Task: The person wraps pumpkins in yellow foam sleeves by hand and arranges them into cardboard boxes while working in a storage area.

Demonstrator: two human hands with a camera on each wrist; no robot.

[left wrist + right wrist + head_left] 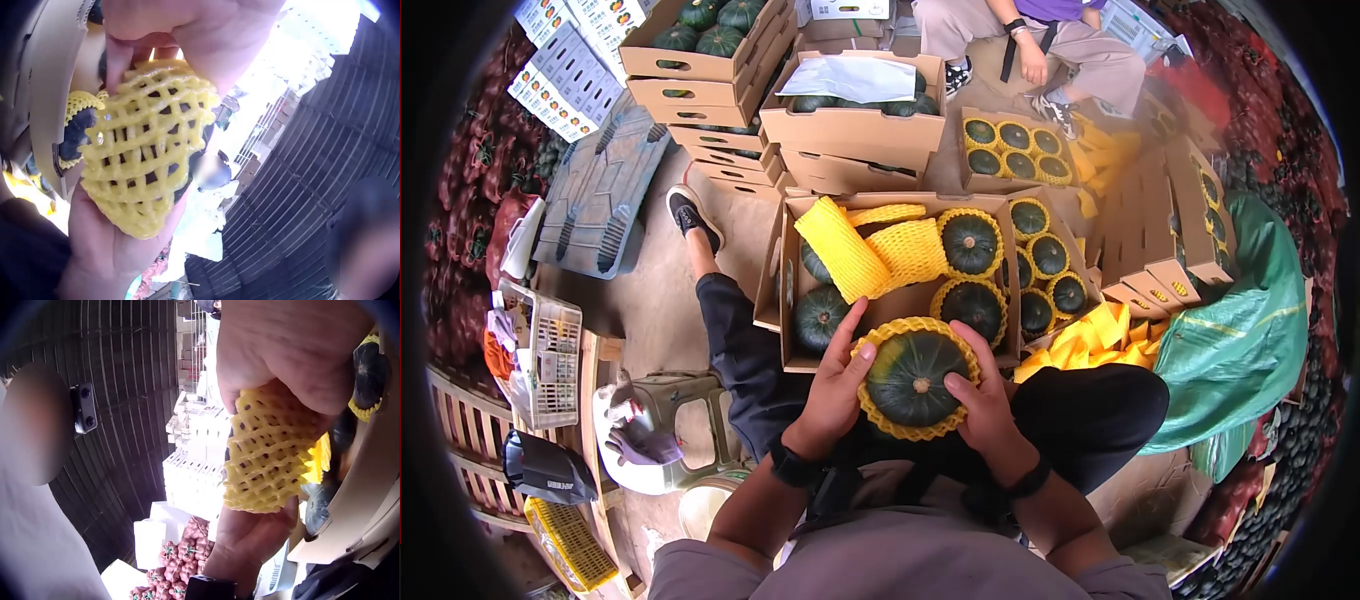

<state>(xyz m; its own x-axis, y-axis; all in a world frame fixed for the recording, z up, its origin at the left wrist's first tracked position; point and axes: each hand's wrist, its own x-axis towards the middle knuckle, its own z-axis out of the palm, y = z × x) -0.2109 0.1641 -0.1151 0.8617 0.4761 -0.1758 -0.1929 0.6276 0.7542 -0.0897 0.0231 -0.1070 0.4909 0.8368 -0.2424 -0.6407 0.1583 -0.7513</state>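
Observation:
A dark green pumpkin in a yellow foam net is held above the lap, its stem side facing up. My left hand grips its left side, thumb at the net's rim. On the opposite side my right hand grips it, with the thumb over the pumpkin's top. Just beyond the hands is an open cardboard box. Inside it lie netted pumpkins, a bare pumpkin at the near left, and loose yellow foam nets. In the right wrist view the net wraps the pumpkin's side.
Right of the box stands another box with netted pumpkins, beside a heap of yellow nets and a green sack. Stacked cartons rise behind. A stool stands left; another person sits at the back.

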